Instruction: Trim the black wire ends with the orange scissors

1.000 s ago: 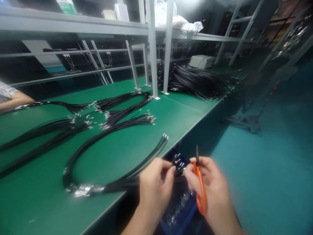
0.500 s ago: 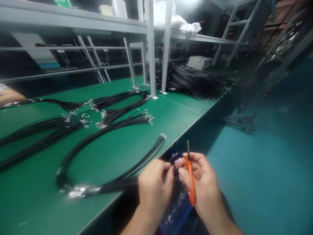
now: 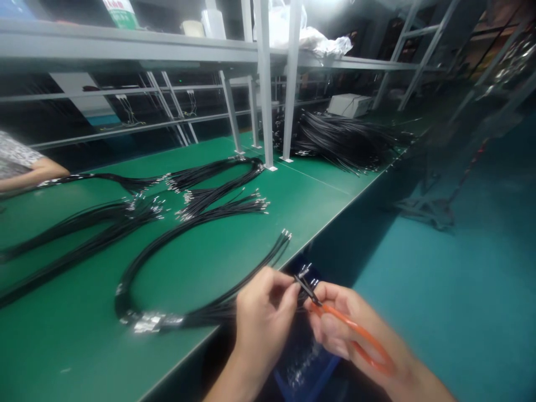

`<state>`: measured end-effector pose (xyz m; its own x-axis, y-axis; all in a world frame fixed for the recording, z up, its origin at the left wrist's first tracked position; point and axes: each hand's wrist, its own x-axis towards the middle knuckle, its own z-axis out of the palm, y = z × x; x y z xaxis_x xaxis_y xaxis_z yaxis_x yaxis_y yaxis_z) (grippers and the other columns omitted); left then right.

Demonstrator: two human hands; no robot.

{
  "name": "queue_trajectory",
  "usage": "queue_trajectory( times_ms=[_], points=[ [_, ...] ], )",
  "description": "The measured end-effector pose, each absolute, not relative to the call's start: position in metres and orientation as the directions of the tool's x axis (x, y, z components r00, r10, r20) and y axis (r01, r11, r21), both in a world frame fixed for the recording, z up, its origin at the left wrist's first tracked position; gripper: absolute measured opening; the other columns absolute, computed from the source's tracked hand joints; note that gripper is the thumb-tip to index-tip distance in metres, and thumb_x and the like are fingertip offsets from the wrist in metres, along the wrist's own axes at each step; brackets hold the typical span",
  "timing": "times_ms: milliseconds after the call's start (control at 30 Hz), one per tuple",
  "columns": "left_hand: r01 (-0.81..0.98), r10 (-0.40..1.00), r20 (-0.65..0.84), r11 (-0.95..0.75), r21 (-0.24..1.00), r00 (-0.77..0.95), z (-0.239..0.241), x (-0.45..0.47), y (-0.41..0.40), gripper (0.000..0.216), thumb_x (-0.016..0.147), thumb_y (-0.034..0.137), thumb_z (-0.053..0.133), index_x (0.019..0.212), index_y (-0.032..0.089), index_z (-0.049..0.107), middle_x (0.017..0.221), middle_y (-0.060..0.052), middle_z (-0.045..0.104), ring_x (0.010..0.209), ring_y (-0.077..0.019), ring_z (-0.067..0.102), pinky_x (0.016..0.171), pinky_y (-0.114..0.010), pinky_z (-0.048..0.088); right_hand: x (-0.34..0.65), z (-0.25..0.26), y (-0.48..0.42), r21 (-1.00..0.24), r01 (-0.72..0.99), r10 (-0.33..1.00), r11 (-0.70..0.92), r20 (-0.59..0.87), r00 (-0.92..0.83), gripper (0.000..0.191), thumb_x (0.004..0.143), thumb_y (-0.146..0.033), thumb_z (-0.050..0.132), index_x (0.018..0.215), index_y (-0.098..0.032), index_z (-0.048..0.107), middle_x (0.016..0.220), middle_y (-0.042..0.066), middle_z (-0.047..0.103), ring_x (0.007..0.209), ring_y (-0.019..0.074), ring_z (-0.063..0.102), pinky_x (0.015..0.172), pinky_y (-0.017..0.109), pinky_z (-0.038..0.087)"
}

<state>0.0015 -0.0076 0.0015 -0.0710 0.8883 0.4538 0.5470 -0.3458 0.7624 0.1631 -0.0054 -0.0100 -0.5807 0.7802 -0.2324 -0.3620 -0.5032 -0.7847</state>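
My left hand (image 3: 262, 312) pinches a black cable end at the table's front edge, with its thumb and forefinger together. It belongs to a bundle of black cables (image 3: 205, 315) that curves across the green table, wrapped with clear tape (image 3: 153, 322). My right hand (image 3: 341, 318) is closed around orange-handled scissors (image 3: 368, 341). Their dark blades point left and reach the cable end beside my left fingertips; I cannot tell whether they touch it. Silver-tipped ends (image 3: 309, 269) show just beyond the blades.
More cable bundles (image 3: 79, 229) lie on the green table (image 3: 201, 268). A blue bin (image 3: 312, 365) with small scraps is below my hands. Shelf posts (image 3: 268, 111) stand on the table, with a big cable pile (image 3: 339, 139) behind. Another person's arm (image 3: 46, 168) rests at left.
The scissors have swung from upright to pointing left, bringing their blades to my left fingertips. My right hand has turned with them. My left hand keeps its pinch; the view has shifted slightly.
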Motion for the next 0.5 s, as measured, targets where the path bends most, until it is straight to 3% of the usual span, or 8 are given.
queue_trajectory(
  times_ms=[300, 500],
  points=[
    [0.534, 0.894, 0.443, -0.344, 0.772, -0.064, 0.000, 0.002, -0.007, 0.010, 0.079, 0.014, 0.062, 0.070, 0.019, 0.059, 0.063, 0.004, 0.060, 0.056, -0.0097, 0.055, 0.055, -0.020, 0.043, 0.164, -0.008, -0.002, -0.822, -0.325, 0.792, -0.468, -0.226, -0.567, 0.030, 0.074, -0.032, 0.074, 0.090, -0.015, 0.056, 0.063, -0.001, 0.062, 0.037, 0.0010, 0.036, 0.038, 0.016, 0.022],
    [0.539, 0.914, 0.400, -0.303, 0.786, -0.070, -0.002, -0.001, -0.005, 0.010, 0.080, 0.016, 0.060, 0.071, 0.019, 0.059, 0.064, 0.003, 0.060, 0.057, -0.0107, 0.055, 0.057, -0.021, 0.043, 0.166, 0.000, -0.005, -0.886, -0.122, 0.806, -0.447, -0.340, -0.484, 0.018, 0.074, -0.017, 0.070, 0.080, -0.018, 0.053, 0.054, -0.008, 0.053, 0.034, 0.0009, 0.033, 0.034, 0.014, 0.022]
  ],
)
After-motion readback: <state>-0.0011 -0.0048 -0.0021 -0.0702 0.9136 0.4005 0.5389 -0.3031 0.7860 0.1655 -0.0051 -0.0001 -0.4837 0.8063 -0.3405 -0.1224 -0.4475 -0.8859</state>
